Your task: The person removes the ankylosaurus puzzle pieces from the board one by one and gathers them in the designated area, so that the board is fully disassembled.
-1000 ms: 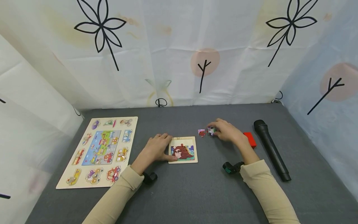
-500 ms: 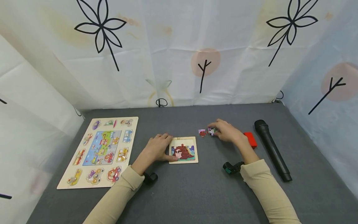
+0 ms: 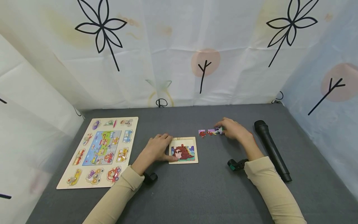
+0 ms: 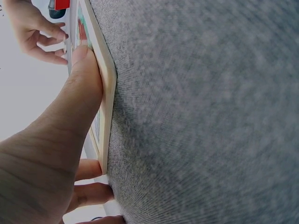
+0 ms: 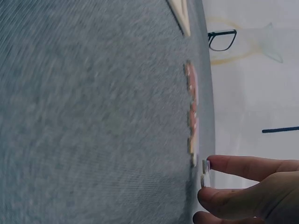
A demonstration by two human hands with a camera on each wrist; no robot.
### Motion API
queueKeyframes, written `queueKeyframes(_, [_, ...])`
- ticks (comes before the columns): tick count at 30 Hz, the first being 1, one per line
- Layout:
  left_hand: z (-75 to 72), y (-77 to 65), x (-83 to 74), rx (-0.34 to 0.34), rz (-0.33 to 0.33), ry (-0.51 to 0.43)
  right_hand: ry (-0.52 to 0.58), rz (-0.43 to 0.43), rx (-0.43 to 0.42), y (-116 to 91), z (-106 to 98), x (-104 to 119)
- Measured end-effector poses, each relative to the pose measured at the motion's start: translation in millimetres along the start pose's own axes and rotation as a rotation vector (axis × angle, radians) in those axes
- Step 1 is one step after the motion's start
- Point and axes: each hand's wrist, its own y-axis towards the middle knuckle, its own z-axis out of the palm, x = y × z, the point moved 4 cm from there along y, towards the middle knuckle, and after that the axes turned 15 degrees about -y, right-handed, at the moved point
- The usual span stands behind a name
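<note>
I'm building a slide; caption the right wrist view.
Right hand pinching a puzzle piece near other pieces on the grey table.

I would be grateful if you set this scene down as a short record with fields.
Left hand: thumb on the framed puzzle, fingers at its edge
Right hand: pinches a puzzle piece
Loose pieces: in a row, to the right of the framed puzzle
Far left: picture board
Far right: black microphone
Surface: gray table
</note>
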Motion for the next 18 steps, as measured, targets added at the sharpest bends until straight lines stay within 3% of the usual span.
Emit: queueKeyframes(18, [-0.6, -0.8, -1.7, -0.029, 0.028, 0.004, -0.027, 0.032, 0.034, -4.7, 1.1, -5.5])
